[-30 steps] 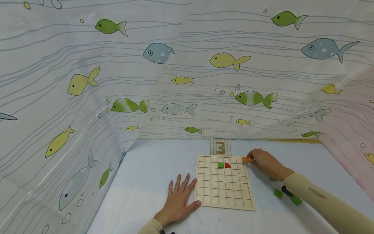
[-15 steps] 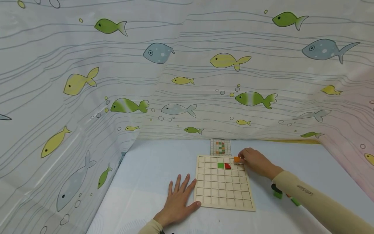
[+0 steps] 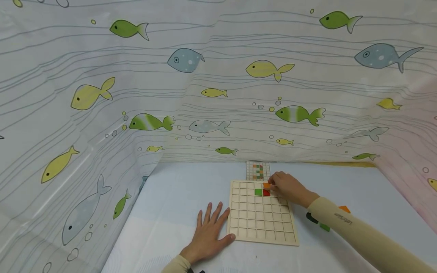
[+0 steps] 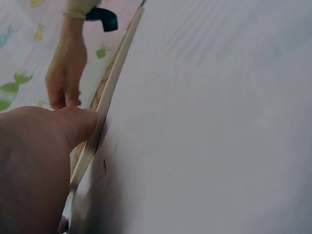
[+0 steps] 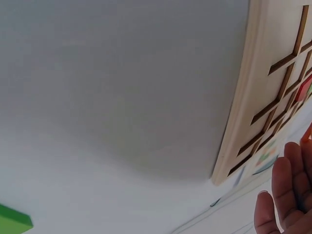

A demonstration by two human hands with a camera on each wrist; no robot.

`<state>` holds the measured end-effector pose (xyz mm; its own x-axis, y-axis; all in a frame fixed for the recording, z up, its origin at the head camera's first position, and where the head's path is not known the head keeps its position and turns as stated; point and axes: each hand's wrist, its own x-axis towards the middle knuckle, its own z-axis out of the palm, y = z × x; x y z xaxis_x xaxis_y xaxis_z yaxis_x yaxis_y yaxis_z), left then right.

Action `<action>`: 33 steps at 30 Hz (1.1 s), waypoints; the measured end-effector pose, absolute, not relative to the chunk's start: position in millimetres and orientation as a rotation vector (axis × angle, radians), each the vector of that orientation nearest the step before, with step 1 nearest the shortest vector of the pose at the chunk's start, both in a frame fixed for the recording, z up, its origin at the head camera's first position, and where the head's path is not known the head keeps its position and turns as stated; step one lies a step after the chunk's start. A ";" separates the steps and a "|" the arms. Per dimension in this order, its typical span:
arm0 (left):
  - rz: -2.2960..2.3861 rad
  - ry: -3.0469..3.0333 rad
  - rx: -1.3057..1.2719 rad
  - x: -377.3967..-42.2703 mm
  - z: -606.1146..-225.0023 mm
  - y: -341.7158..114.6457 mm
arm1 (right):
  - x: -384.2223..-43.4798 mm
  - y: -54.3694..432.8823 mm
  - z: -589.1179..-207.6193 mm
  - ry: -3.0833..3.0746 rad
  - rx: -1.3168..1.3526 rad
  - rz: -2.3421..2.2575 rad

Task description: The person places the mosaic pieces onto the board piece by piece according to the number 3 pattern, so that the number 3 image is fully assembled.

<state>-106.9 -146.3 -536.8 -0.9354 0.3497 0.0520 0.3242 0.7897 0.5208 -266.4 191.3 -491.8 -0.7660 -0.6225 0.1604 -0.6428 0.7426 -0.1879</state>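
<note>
A wooden grid board (image 3: 259,220) lies flat on the table. Two tiles sit in its second row, one green (image 3: 258,192) and one red (image 3: 266,192). Between thumb and fingers, my right hand (image 3: 289,189) pinches an orange tile (image 3: 266,185) over the top row, directly behind the red one; whether it is seated in the cell I cannot tell. In the right wrist view only an edge of that orange tile (image 5: 307,132) shows. My left hand (image 3: 209,237) rests with spread fingers on the table, its thumb against the board's left edge.
Behind the board lies a card (image 3: 253,172) printed with a grid of coloured squares. Right of the board, partly covered by my right forearm, are a loose orange tile (image 3: 345,209) and a green tile (image 3: 324,227). Fish-patterned sheeting (image 3: 211,110) surrounds the table.
My right hand has carried the orange tile leftward from the board's far right corner to the spot behind the red tile. The left hand stays in place.
</note>
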 end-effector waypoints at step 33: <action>0.799 2.905 0.525 -106.1 -533.2 -144.9 | -268.8 149.5 -510.1 -2.723 1.204 0.345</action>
